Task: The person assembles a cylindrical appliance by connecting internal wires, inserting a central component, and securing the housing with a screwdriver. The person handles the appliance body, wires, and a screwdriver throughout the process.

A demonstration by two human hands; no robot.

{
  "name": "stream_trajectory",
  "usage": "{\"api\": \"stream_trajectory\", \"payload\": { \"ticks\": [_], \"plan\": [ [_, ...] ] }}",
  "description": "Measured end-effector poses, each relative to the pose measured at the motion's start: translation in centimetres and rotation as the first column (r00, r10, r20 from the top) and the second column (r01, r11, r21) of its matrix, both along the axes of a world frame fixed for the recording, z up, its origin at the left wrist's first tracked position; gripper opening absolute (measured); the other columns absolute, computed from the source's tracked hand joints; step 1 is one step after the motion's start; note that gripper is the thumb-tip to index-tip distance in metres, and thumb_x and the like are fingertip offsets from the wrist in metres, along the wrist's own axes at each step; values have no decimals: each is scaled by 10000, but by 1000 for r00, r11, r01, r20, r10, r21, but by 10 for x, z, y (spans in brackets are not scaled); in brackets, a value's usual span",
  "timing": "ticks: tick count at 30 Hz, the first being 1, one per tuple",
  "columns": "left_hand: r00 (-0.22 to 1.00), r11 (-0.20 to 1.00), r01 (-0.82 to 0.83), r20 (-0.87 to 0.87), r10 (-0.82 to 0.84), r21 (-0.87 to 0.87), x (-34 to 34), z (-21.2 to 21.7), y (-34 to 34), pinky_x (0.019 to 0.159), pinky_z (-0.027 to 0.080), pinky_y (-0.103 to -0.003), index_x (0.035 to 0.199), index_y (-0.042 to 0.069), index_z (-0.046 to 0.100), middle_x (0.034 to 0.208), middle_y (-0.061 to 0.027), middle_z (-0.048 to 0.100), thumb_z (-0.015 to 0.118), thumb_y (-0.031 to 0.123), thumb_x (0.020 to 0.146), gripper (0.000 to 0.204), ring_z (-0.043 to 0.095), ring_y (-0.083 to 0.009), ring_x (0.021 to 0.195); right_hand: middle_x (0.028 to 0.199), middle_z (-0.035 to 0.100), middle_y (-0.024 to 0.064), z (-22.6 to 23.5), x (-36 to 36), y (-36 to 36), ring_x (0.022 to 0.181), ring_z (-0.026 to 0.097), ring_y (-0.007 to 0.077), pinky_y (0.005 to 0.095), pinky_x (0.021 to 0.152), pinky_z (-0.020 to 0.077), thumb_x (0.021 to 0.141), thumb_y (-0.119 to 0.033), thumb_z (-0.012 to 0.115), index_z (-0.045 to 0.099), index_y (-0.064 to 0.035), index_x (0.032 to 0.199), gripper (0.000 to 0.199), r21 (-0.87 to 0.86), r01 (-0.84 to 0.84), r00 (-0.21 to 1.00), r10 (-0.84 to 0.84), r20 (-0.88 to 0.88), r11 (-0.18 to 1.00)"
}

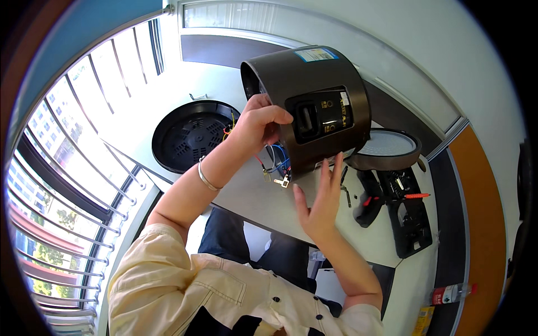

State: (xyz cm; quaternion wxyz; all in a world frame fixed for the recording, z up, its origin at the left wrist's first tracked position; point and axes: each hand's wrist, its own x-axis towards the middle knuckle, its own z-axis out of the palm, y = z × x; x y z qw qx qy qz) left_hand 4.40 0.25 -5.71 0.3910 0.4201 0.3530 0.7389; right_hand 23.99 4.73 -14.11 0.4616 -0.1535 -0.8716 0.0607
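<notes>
A dark brown rice cooker body [333,75] lies tipped on its side over the table, its open end toward the left and its black control panel [336,115] facing me. My left hand [262,119] is closed on the rim at that end, thumb on the outside and fingers inside the shell. Beneath its lower side is my right hand [322,210], fingers stretched and apart, fingertips against the shell. Blue, red and white wires [278,157] with metal terminals hang out below the open end. The inside is mostly hidden.
Left on the table is a round black vented base [196,137], with a bent metal piece [199,97] behind it. Rightward are the cooker lid [389,150], a black power drill [367,207], an open tool case [412,224] and an orange screwdriver [416,196]. A bottle [448,294] lies farther right.
</notes>
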Motion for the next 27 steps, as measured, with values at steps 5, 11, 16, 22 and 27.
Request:
{"api": "stream_trajectory", "payload": {
  "ticks": [5, 11, 16, 22, 27],
  "plan": [
    [1000, 1000, -7, -5, 7, 3, 9, -11, -6, 327, 240, -191, 744, 24, 587, 561, 3, 508, 568, 74, 657, 102, 362, -57, 361, 1409, 206, 311, 11, 17, 7, 1285, 277, 448, 431, 1033, 278, 835, -150, 549, 254, 80, 1345, 633, -188, -128, 988, 109, -107, 974],
    [999, 999, -29, 41, 28, 39, 25, -15, -11, 373, 263, -186, 769, 28, 598, 590, 0, 529, 570, 68, 661, 118, 390, -49, 414, 1374, 332, 229, 40, 14, 40, 1253, 360, 351, 394, 1026, 285, 906, -226, 462, 308, 54, 1337, 536, -218, 36, 957, -96, -273, 975],
    [998, 997, -20, 53, 16, 72, 30, -22, -18, 401, 306, -181, 829, 31, 615, 686, -14, 584, 586, 74, 694, 145, 429, -51, 473, 1144, 562, 167, 74, -2, 80, 1061, 525, 226, 313, 924, 383, 881, -303, 562, 480, 48, 1216, 492, -444, -306, 882, 75, -464, 842],
    [998, 992, 63, -16, -62, 113, 25, -26, -23, 431, 339, -172, 923, 40, 618, 796, -12, 609, 608, 98, 766, 168, 489, -53, 563, 931, 629, 59, 103, 1, 105, 841, 576, 118, 237, 785, 436, 723, -291, 754, 587, 23, 1059, 489, -719, -454, 891, 279, -359, 526],
    [994, 982, 108, 4, -110, 155, 26, -32, -22, 444, 339, -170, 996, 55, 600, 847, -14, 616, 592, 103, 793, 209, 485, -46, 581, 898, 638, 62, 102, -3, 108, 808, 591, 122, 238, 765, 447, 684, -223, 761, 601, 19, 1041, 460, -703, -527, 849, 322, -418, 478]
  ]
}}
